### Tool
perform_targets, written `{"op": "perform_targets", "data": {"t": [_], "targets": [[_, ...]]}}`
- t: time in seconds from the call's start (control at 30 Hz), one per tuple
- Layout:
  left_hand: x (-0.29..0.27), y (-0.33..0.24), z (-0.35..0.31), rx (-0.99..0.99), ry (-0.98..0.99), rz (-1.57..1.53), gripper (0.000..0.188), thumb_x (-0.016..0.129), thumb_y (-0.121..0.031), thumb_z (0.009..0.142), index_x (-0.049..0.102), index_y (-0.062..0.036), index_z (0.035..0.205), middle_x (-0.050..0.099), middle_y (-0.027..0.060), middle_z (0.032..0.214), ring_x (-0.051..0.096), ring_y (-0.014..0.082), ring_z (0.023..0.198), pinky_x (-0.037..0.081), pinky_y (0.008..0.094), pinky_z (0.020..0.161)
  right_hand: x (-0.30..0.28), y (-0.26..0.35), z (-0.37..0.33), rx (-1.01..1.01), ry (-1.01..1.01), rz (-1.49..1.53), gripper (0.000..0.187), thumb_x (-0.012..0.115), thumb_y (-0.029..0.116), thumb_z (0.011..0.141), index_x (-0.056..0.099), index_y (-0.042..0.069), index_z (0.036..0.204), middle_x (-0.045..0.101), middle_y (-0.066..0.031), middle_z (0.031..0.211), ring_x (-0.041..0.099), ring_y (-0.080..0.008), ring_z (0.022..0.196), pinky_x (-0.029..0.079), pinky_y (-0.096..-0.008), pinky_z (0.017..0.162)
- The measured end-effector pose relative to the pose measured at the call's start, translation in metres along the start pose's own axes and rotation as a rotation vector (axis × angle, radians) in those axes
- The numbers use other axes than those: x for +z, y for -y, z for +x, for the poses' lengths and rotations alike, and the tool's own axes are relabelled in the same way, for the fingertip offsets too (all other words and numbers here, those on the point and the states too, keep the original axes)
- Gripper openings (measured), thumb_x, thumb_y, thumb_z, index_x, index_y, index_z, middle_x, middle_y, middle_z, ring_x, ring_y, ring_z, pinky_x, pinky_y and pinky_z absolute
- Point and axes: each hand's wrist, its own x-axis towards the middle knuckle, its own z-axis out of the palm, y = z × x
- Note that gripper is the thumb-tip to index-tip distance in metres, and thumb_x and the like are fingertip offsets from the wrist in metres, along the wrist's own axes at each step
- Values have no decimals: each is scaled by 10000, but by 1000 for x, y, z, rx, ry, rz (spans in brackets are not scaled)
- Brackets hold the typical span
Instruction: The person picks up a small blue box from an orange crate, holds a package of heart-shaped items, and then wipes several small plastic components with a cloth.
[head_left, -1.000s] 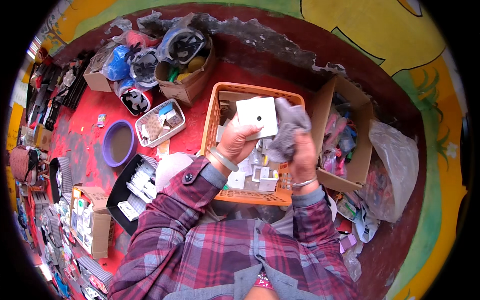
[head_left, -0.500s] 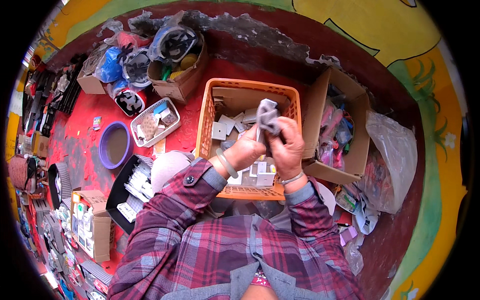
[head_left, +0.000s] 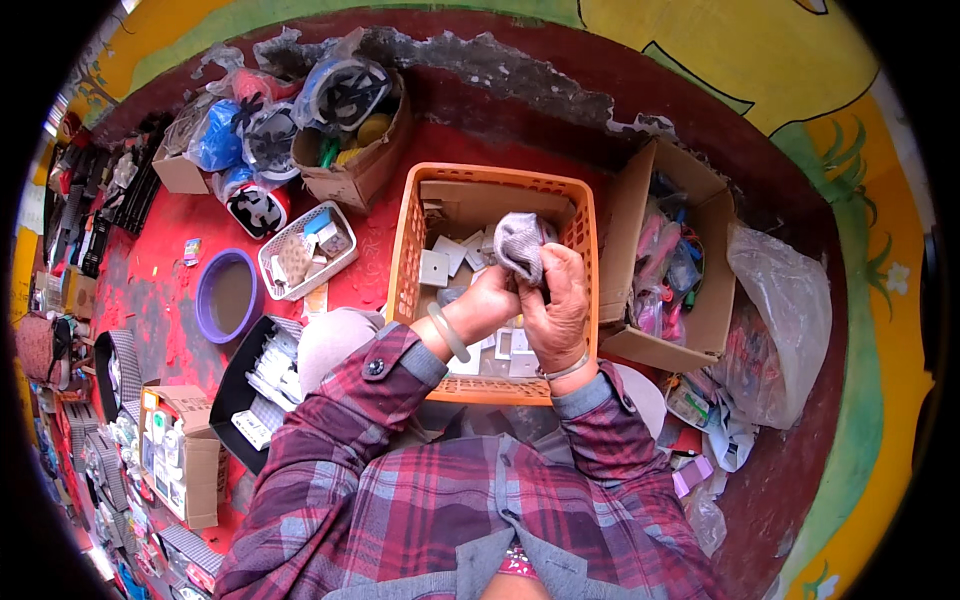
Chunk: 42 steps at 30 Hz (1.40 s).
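Note:
A crumpled grey cloth [head_left: 520, 246] is bunched up over the orange plastic basket [head_left: 497, 175]. My right hand [head_left: 558, 305] is closed on its right side, thumb and fingers pinching it. Right beside it, my left hand [head_left: 480, 302] is closed at the cloth's lower end; whatever its fingertips hold is hidden behind them and the cloth. Below both hands, inside the basket, lie several white square plastic pieces, such as a white block [head_left: 434, 268]. A brown cardboard sheet [head_left: 470, 203] lines the basket's far wall.
An open cardboard box [head_left: 620, 250] of pink bundles stands right of the basket, with a clear plastic bag [head_left: 785, 320] beyond. To the left are a white basket [head_left: 345, 262], a purple basin [head_left: 203, 300] and a black tray [head_left: 222, 425]. Another carton [head_left: 385, 165] stands behind.
The cloth has shifted slightly left and down and now looks rounder and more bunched. The white piece seen in it before is hidden. My hands have come closer together.

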Motion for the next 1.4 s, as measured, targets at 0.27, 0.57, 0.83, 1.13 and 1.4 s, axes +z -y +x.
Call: {"op": "perform_targets", "data": {"t": [0.27, 0.57, 0.83, 1.13, 1.4], "targets": [[1, -31, -6, 210, 86, -148, 606, 385, 111, 686, 434, -6, 1278, 508, 85, 1203, 485, 185, 1132, 361, 305, 991, -9, -46, 6, 389, -78, 243, 326, 507, -65, 758, 606, 15, 1058, 558, -138, 1111, 555, -279, 1037, 441, -332, 907], [-7, -18, -4, 587, -34, 746, 639, 386, 136, 634, 436, 9, 1259, 476, 222, 1222, 428, 382, 1195, 317, 377, 1037, -7, -43, 8, 240, -20, 105, 326, 471, -66, 741, 604, 4, 1030, 596, -130, 1045, 562, -279, 997, 442, -339, 895], [-9, -9, -4, 429, -29, 516, 631, 367, 135, 649, 444, 3, 1261, 526, 141, 1173, 480, 252, 1144, 350, 324, 998, -1, -22, 3, 57, 0, 61, 358, 487, -79, 717, 625, 9, 1035, 602, -148, 1058, 564, -304, 997, 449, -348, 898], [-13, -7, -2, 375, 3, 453, 642, 365, 147, 650, 436, 4, 1271, 502, 72, 1205, 450, 163, 1149, 343, 296, 997, -4, -32, 8, 24, 55, -59, 388, 512, -74, 693, 612, 10, 1058, 595, -153, 1073, 542, -315, 1036, 438, -386, 910], [-11, -20, -5, 290, 35, 95, 587, 451, 98, 701, 439, -8, 1278, 519, 69, 1228, 470, 162, 1157, 361, 307, 997, -5, -53, 10, 131, -1, -58, 430, 436, -117, 704, 611, -6, 1081, 611, -131, 1034, 559, -275, 1030, 436, -360, 926]]}}
